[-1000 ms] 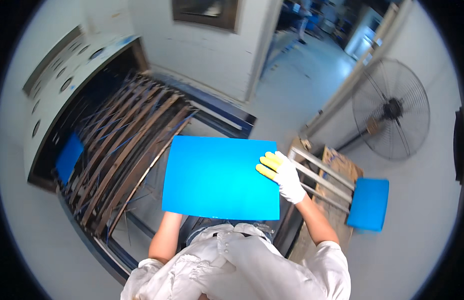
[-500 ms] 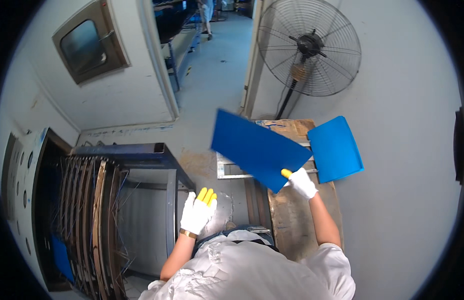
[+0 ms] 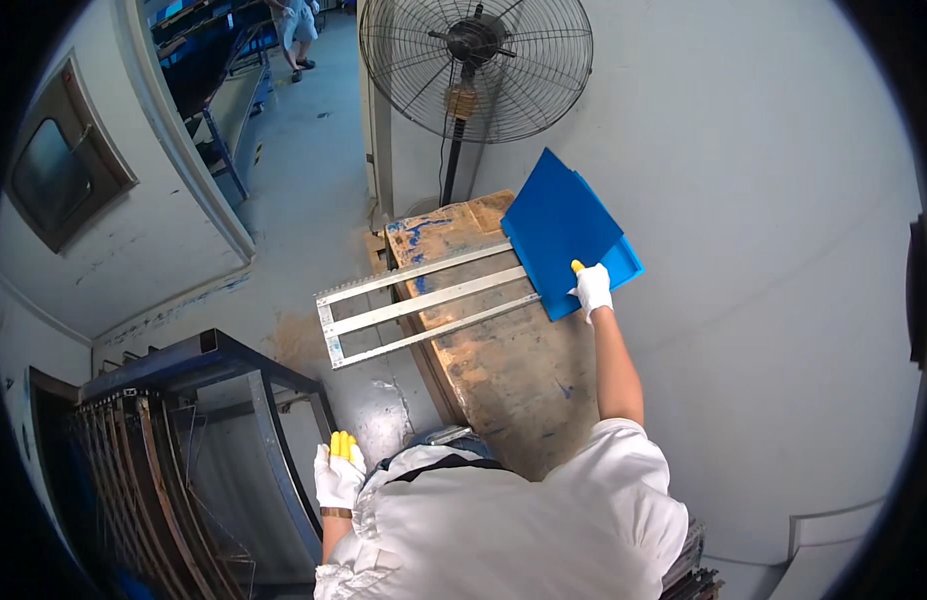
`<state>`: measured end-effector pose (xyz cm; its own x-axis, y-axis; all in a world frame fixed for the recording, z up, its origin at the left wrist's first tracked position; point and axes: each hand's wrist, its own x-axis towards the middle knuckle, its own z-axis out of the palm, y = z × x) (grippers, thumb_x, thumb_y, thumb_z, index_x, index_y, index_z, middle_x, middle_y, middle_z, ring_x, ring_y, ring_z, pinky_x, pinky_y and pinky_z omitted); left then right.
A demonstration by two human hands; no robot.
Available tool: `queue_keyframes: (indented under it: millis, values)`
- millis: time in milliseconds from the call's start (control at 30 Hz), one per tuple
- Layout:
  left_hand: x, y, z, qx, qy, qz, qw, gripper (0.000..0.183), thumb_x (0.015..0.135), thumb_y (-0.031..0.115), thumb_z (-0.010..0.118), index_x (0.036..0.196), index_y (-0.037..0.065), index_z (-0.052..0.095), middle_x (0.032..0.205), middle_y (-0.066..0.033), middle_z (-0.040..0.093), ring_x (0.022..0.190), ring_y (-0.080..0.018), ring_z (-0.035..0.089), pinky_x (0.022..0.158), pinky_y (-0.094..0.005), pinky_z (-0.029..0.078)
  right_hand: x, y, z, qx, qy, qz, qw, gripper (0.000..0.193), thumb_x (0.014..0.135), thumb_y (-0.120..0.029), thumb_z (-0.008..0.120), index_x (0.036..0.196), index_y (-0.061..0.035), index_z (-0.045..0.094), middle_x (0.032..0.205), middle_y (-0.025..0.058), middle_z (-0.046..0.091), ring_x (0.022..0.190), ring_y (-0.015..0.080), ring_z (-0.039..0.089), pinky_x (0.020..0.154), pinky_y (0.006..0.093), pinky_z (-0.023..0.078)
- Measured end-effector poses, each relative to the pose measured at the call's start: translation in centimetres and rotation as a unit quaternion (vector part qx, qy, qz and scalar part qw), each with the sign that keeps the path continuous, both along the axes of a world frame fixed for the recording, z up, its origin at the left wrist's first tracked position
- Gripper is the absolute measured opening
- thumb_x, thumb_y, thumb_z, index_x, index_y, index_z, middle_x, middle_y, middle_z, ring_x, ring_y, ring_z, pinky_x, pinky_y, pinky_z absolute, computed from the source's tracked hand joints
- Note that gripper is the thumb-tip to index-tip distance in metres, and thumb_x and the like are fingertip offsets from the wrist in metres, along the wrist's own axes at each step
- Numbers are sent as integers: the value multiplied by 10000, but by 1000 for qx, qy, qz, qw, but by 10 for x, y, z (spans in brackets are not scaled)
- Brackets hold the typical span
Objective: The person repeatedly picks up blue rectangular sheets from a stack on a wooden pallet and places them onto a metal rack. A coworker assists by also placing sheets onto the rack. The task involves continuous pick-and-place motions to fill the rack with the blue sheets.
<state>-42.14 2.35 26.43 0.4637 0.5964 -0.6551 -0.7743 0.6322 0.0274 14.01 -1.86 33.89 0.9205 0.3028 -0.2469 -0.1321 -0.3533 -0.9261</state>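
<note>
A thin, flat blue sheet is gripped near its lower corner by my right hand, in a white glove with yellow fingertips. The sheet hangs tilted over a stack of blue sheets, covering most of it; whether the two touch I cannot tell. Beside them a silver metal frame with parallel bars lies across the worn wooden table, its left end sticking out past the edge. My left hand, gloved alike, is held low near my body with its fingers stretched out and nothing in it.
A dark blue metal rack with several upright slats stands at the left. Behind the table is a large black pedestal fan. Through the doorway at the upper left, a person stands beside shelving. A wall borders the table's right side.
My right hand has carried the blue sheet over to the blue stack, away from above the metal frame. My view has turned right, and my left hand has drawn closer to my body.
</note>
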Motion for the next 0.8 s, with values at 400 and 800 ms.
queue_keyframes:
  millis: [400,800]
  values:
    - [2,-7,-24,-22,-2,-27,999,287,831,282,499,996,50,531,1008,-78,573,934,-209,528,775,-353,463,17,-32,-61,-92,-59,111,988,159,786,-105,565,804,33,488,658,115,550,509,202,557,399,314,476]
    - [2,-18,-19,-7,-4,4,1000,298,842,302,477,1019,67,523,1011,-58,572,921,-194,531,762,-336,471,-8,-51,-65,-312,157,297,888,352,780,-381,575,700,-39,553,613,96,582,501,217,568,421,342,467]
